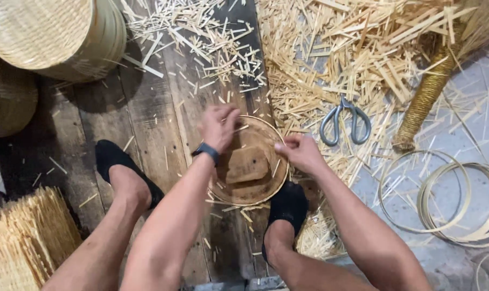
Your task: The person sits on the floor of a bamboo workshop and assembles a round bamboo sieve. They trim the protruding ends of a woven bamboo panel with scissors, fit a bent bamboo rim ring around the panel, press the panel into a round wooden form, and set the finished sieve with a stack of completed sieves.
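Bamboo hoop (279, 141): centre of the floor, between 2 feet, around a wooden block (246, 166).
Left hand (218, 127): fingers curled, pinching a splint at the far rim.
Right hand (300, 152): pinching the right rim.
Risk: thin hoop could spring loose or splinter, I reckon; scissors (345, 120) sit near, to the right.

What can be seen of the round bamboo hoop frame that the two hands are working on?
The round bamboo hoop frame is a thin, pale strip bent into a ring, lying on the dark wooden plank floor between the person's black-socked feet. Inside it sits a brownish wooden block. The left hand rests on its upper left rim; the right hand pinches its right rim. The right foot touches its lower right edge. Loose bamboo offcuts lie around it.
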